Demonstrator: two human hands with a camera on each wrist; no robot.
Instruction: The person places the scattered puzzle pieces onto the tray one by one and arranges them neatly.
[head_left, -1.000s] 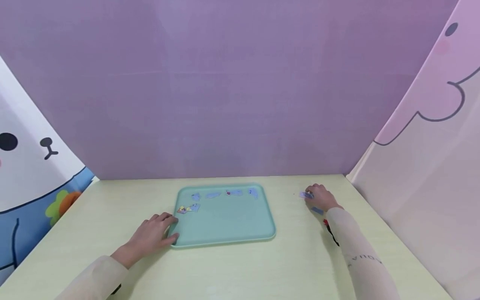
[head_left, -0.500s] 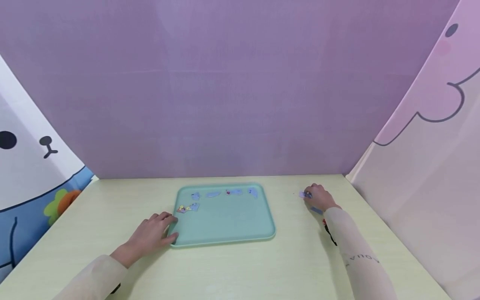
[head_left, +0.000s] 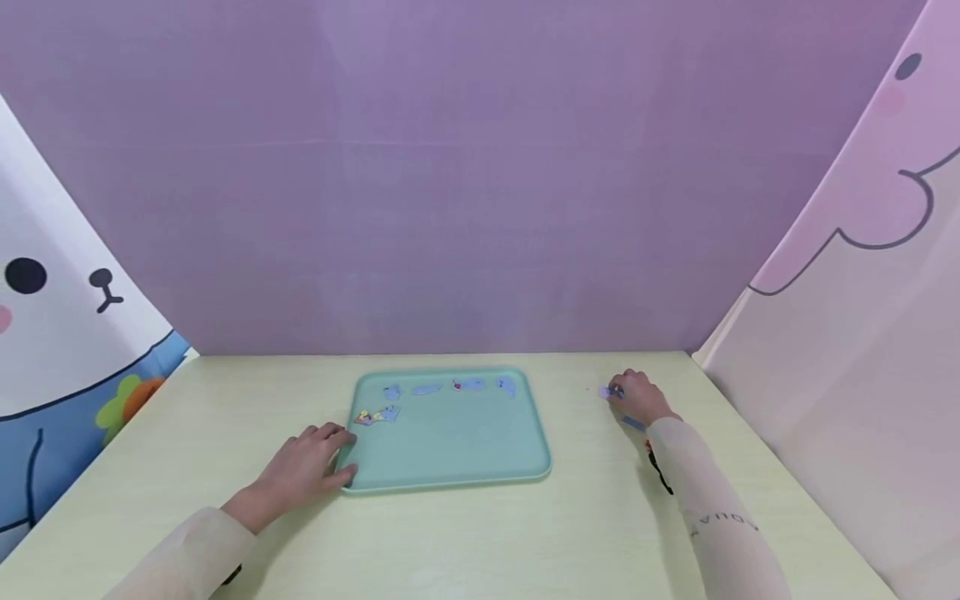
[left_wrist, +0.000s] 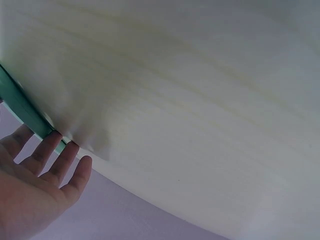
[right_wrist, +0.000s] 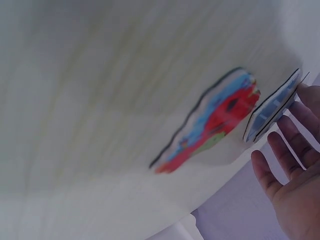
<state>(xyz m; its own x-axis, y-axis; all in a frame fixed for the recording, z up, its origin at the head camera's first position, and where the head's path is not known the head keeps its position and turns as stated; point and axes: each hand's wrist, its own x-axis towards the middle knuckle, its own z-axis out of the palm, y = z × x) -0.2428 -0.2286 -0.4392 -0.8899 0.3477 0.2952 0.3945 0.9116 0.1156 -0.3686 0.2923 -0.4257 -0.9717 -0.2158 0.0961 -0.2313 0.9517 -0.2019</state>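
Left hand [head_left: 300, 468], fingers relaxed, touches the tray [head_left: 450, 446] at its left edge; right hand [head_left: 639, 397], grip unclear, meets a lilac piece [head_left: 603, 392] rightward of the tray.

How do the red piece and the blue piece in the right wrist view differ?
The red piece is mostly red with blue and green patches; the blue piece shows blue and white. The blue piece lies close to the right hand, the red piece farther from it. Both lie on the table and show a dark edge.
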